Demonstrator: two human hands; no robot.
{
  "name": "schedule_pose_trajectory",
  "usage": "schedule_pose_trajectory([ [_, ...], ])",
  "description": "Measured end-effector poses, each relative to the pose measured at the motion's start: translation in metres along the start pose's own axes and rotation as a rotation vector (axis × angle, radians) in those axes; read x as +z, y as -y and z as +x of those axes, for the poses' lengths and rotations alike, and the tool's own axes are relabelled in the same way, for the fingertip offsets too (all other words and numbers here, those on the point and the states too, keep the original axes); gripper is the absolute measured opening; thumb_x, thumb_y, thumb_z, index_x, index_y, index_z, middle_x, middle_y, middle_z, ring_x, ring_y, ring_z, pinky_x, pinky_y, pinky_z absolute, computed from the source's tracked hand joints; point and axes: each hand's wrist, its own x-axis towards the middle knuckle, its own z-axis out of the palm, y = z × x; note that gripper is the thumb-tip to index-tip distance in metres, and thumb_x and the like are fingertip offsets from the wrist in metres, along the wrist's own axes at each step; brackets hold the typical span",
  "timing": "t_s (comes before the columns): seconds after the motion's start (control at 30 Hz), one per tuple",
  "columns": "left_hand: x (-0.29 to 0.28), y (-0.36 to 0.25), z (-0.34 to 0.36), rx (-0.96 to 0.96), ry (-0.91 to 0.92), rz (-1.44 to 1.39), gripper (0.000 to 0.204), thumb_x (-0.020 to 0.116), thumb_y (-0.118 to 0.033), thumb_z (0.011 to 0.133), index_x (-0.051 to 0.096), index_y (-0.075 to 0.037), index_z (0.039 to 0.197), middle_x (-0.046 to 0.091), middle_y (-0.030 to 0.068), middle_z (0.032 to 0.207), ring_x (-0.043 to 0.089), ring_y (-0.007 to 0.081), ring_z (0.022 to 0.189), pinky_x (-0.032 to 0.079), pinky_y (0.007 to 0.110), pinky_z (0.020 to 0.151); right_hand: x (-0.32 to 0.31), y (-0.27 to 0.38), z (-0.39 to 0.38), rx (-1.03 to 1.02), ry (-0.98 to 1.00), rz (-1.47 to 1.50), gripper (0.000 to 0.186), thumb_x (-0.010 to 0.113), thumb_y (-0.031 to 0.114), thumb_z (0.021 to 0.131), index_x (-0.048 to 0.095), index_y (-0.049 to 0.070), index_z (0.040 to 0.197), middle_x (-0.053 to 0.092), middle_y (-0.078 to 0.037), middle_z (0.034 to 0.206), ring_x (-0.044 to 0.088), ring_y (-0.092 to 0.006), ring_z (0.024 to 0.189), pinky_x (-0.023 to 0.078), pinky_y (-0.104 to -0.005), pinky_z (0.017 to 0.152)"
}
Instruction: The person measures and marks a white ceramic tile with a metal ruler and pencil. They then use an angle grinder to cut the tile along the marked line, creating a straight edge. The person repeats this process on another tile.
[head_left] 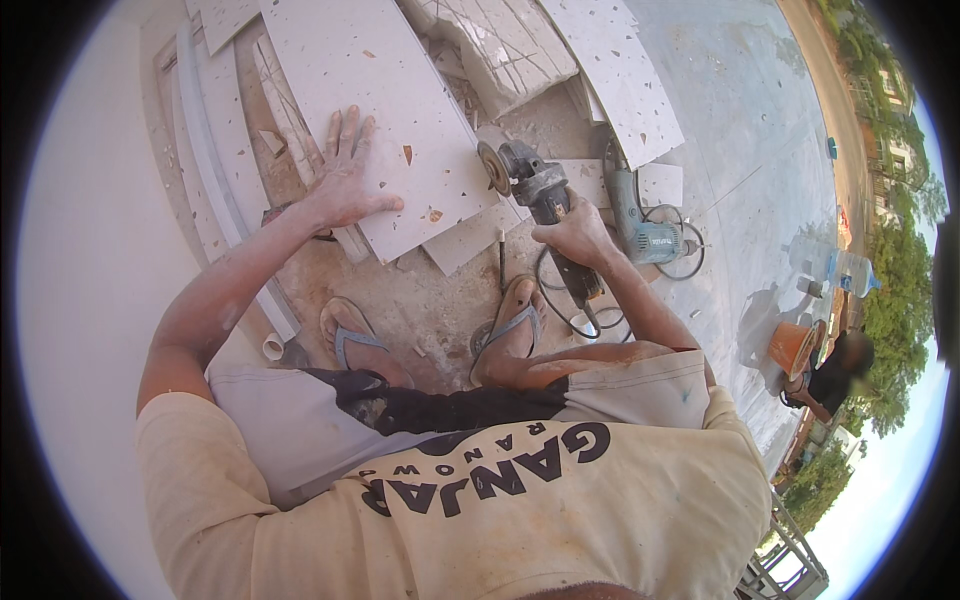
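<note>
My left hand (348,180) lies flat with its fingers spread on a large white speckled tile (385,90). My right hand (580,232) is wrapped round the body of an angle grinder (545,195). The grinder's disc (494,168) stands beside the tile's right edge; whether it touches the edge I cannot tell. A second, smaller tile piece (470,235) sticks out from under the large tile's near right side. Just right of the grinder, a teal power tool (640,225) rests on the ground with its cable.
A rough concrete block (505,55) and another speckled tile (625,85) lie beyond the grinder. Long strips and a pale pipe (225,190) run along the left wall. My sandalled feet (515,325) stand close by. Far right, a person crouches by an orange bucket (790,345).
</note>
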Motion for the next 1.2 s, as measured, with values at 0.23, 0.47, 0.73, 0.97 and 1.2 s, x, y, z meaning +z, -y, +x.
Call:
schedule_pose_trajectory([
  [0.23, 0.002, 0.002, 0.001, 0.010, -0.013, -0.013, 0.142, 0.083, -0.068, 0.066, 0.005, -0.003, 0.165, -0.007, 0.0216, 0.171, -0.014, 0.0407, 0.158, -0.010, 0.068, 0.121, 0.003, -0.005, 0.004, 0.001, -0.004, 0.012, 0.075, 0.080, 0.031, 0.065, 0.060, -0.008, 0.125, 0.073, -0.022, 0.100, 0.072, -0.0298, 0.092, 0.056, -0.0399, 0.087],
  [0.47, -0.006, -0.004, -0.002, -0.025, 0.030, -0.003, 0.142, 0.087, -0.062, 0.065, 0.004, -0.002, 0.165, -0.007, 0.0223, 0.171, -0.013, 0.0412, 0.158, -0.010, 0.065, 0.122, -0.002, 0.003, 0.006, 0.038, 0.043, 0.007, 0.081, 0.081, 0.031, 0.066, 0.057, -0.010, 0.131, 0.072, -0.025, 0.109, 0.071, -0.0325, 0.101, 0.055, -0.0393, 0.092],
  [0.73, -0.010, -0.006, -0.002, -0.036, 0.053, 0.006, 0.141, 0.085, -0.063, 0.067, 0.004, -0.002, 0.165, -0.007, 0.0226, 0.171, -0.013, 0.0416, 0.158, -0.010, 0.063, 0.123, 0.002, 0.002, 0.009, 0.002, -0.009, 0.005, 0.075, 0.079, 0.031, 0.065, 0.060, -0.009, 0.126, 0.074, -0.022, 0.099, 0.073, -0.0287, 0.091, 0.057, -0.0388, 0.086],
  [0.97, -0.010, -0.008, 0.000, -0.046, 0.073, 0.019, 0.142, 0.084, -0.064, 0.067, 0.002, -0.002, 0.165, -0.009, 0.0223, 0.171, -0.015, 0.0410, 0.158, -0.011, 0.064, 0.122, 0.001, 0.009, 0.009, 0.006, -0.010, -0.007, 0.075, 0.080, 0.031, 0.065, 0.060, -0.009, 0.126, 0.073, -0.024, 0.101, 0.073, -0.0315, 0.094, 0.057, -0.0395, 0.089],
  [1.2, -0.010, -0.007, -0.001, -0.041, 0.070, 0.017, 0.142, 0.084, -0.065, 0.067, 0.002, -0.002, 0.165, -0.009, 0.0231, 0.171, -0.015, 0.0411, 0.158, -0.010, 0.064, 0.122, -0.004, 0.015, 0.012, 0.001, 0.031, 0.000, 0.085, 0.080, 0.029, 0.066, 0.054, -0.013, 0.134, 0.071, -0.027, 0.112, 0.071, -0.0342, 0.104, 0.055, -0.0396, 0.094],
])
